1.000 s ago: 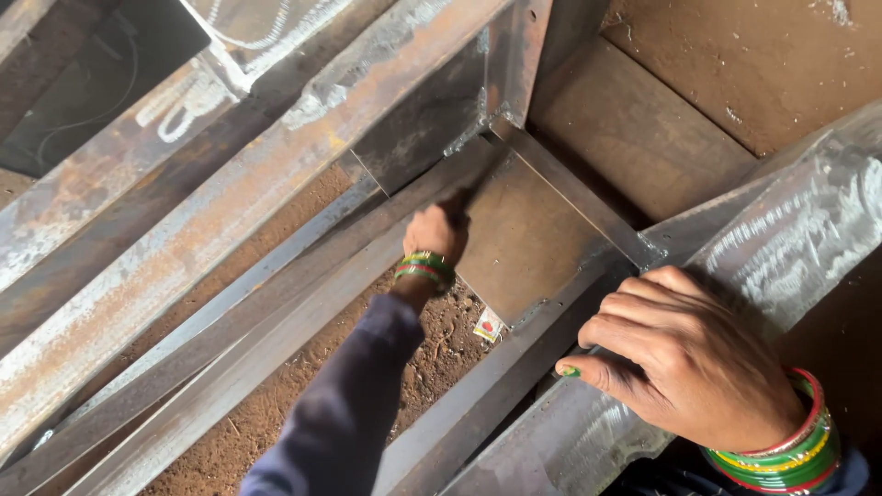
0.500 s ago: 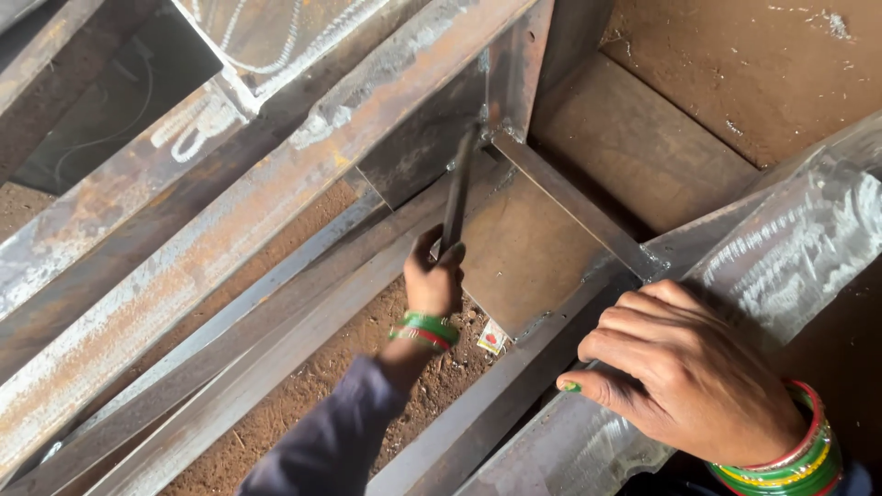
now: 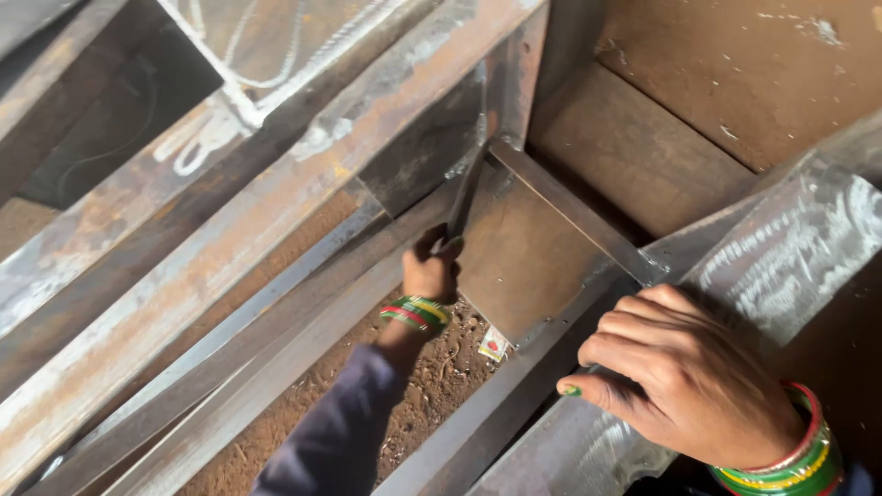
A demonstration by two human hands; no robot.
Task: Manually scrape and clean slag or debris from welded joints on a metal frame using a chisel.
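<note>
Rusty steel beams (image 3: 184, 303) run diagonally across the view, their flanges mottled orange and grey, with white chalk scrawls (image 3: 197, 138) on an upper one. Between them lies a floor of reddish-brown dirt (image 3: 432, 386), rough and crumbly, with a small scrap of printed paper (image 3: 493, 344) on it. A flat rusted steel plate (image 3: 753, 64) fills the upper right. The light is soft daylight, with deep shadow in the top-left gap.
</note>
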